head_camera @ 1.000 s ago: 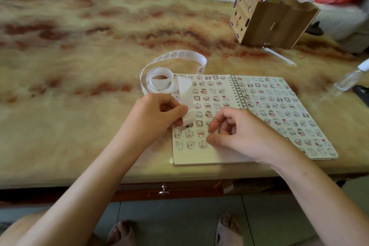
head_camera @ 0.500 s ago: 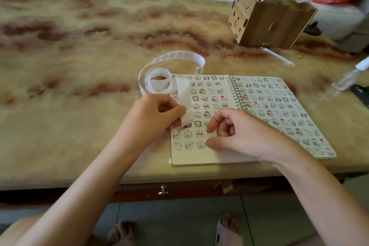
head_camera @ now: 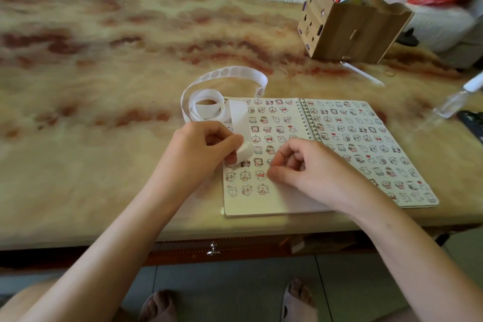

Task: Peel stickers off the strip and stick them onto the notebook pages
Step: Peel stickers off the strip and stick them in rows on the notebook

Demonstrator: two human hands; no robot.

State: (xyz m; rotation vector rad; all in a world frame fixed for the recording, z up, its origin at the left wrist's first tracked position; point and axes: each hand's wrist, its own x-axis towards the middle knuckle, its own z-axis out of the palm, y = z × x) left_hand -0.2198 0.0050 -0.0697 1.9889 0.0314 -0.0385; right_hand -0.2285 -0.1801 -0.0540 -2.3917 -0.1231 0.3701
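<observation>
An open spiral notebook [head_camera: 347, 144] lies near the table's front edge, both pages covered with rows of small cartoon stickers. A white sticker strip [head_camera: 236, 115] curls from a loose roll at the notebook's top left corner down over the left page. My left hand [head_camera: 206, 149] pinches the strip's lower end between thumb and fingers. My right hand [head_camera: 305, 167] rests on the left page with thumb and index finger pinched together at the sticker rows; whether a sticker sits under the fingertips is hidden.
A wooden pen holder [head_camera: 350, 31] full of pens stands at the back right. A white pen [head_camera: 363, 73] lies in front of it. A clear small bottle [head_camera: 454, 102] and a dark object [head_camera: 473, 123] are at the right edge. The table edge [head_camera: 183, 230] runs just below the notebook.
Both hands stay almost where they were. The right hand's fingertips shifted slightly on the left page; the left hand keeps its pinch on the strip.
</observation>
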